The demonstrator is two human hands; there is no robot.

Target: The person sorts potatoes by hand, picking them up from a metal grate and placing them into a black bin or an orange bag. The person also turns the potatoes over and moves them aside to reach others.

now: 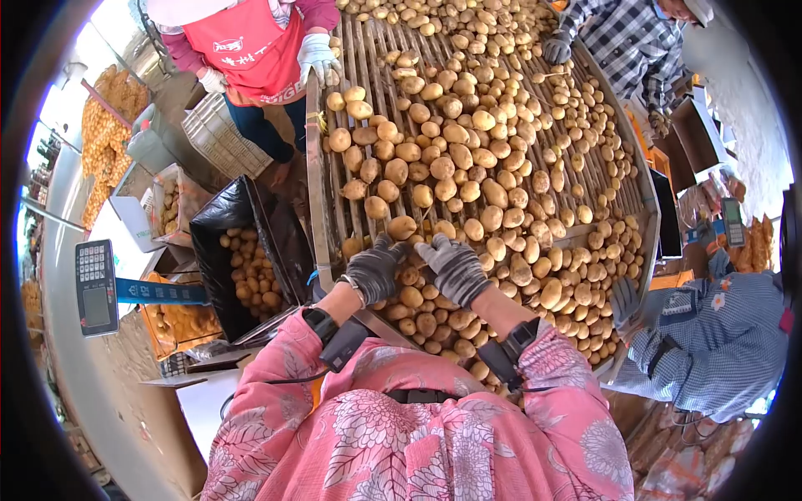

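Note:
My left hand (373, 272), in a grey knitted glove, rests over the near left part of a slatted sorting table (324, 188). Its fingers point forward and lie among the potatoes (401, 227), apart from one another as far as they show. Close by on the right, my right hand (456, 269) wears a striped grey glove. Its thumb and fingers are spread over the potatoes, the fingertips partly bent down. A loose potato (410, 276) sits between the two hands. No potato is plainly gripped in either one.
A black-lined box (219, 219) of potatoes stands left, beside a scale display (97, 288). Across the table are a person in a red apron (246, 50) and one in a checked shirt (635, 46). Another person's gloved hand (625, 305) reaches in from the right.

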